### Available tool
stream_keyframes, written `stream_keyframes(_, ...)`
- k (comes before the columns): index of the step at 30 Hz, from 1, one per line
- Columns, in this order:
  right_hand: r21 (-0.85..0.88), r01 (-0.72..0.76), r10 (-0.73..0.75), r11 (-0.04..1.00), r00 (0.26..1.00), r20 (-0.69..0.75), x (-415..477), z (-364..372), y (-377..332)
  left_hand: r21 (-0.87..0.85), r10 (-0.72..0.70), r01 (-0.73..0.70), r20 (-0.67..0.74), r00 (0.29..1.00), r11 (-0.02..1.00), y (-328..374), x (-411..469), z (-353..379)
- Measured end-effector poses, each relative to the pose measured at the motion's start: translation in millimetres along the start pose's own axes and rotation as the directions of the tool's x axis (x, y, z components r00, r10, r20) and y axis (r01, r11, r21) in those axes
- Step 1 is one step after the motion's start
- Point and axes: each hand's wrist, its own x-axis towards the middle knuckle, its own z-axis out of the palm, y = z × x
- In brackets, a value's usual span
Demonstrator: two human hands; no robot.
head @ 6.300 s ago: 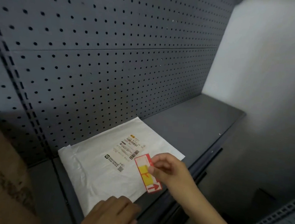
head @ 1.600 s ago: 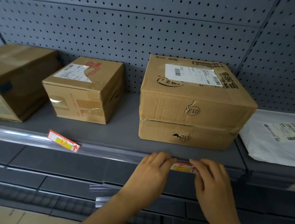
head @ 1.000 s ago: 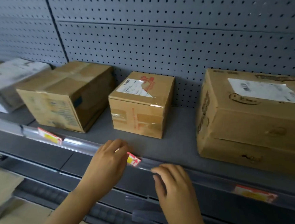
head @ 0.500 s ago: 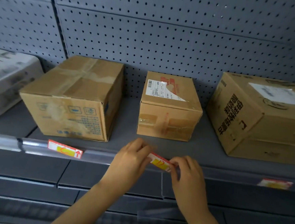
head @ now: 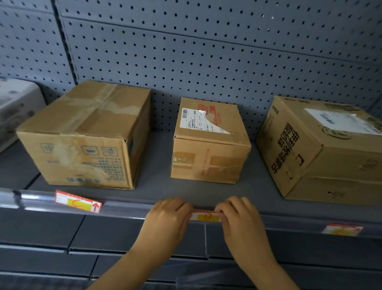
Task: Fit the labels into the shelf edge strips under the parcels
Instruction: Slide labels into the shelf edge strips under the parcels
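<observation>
A red and yellow label (head: 205,216) lies level in the clear edge strip (head: 130,210) below the small cardboard box (head: 209,144). My left hand (head: 168,218) presses its left end with the fingertips and my right hand (head: 240,219) presses its right end; both ends are covered by fingers. Another label (head: 78,202) sits tilted in the strip under the big left box (head: 85,136). A third label (head: 342,229) sits in the strip under the large right box (head: 331,151).
A white parcel (head: 3,111) sits at the far left of the grey shelf (head: 154,187). Grey pegboard (head: 192,53) forms the back wall. Lower shelf edges (head: 85,251) run below my forearms.
The label was tilted and held between my fingers just above the strip; now it lies level in the strip with both hands pressing on its ends. The view has shifted slightly left.
</observation>
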Motion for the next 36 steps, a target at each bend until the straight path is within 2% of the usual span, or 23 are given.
stream_keyframes(10, 0.023, 0.014, -0.014, 1.000, 1.000, 0.013, -5.6, 5.2, 0.2, 0.075, 0.000, -0.001, 0.020, 1.000, 0.997, 6.2, -3.1, 2.5)
stream_keyframes(17, 0.096, -0.068, 0.069, 0.993, 0.998, -0.011, -9.0, 8.7, 1.6, 0.082, -0.016, 0.013, 0.040, 0.999, 0.997, 11.0, -3.5, 4.5)
stream_keyframes(23, 0.063, -0.063, 0.066, 0.996, 0.997, -0.046, -12.4, 5.7, -2.9, 0.099, -0.033, 0.023, 0.098, 0.995, 0.995, 11.7, -15.9, -3.4)
stream_keyframes(27, 0.171, 0.020, -0.003, 0.985, 0.995, -0.098, -10.9, 6.9, -29.2, 0.165, -0.057, 0.044, 0.071, 0.996, 0.985, 5.6, -32.0, -26.1)
stream_keyframes(30, 0.283, 0.074, -0.056, 0.956, 0.996, -0.072, -1.2, 12.5, -60.3, 0.206, -0.121, 0.108, 0.051, 0.991, 0.973, -11.4, -51.3, -52.0)
stream_keyframes(36, 0.388, 0.166, -0.154, 0.907, 0.986, -0.061, 16.2, 36.5, -133.0, 0.262, -0.259, 0.261, -0.041, 0.965, 0.929, -74.5, -90.5, -110.7)
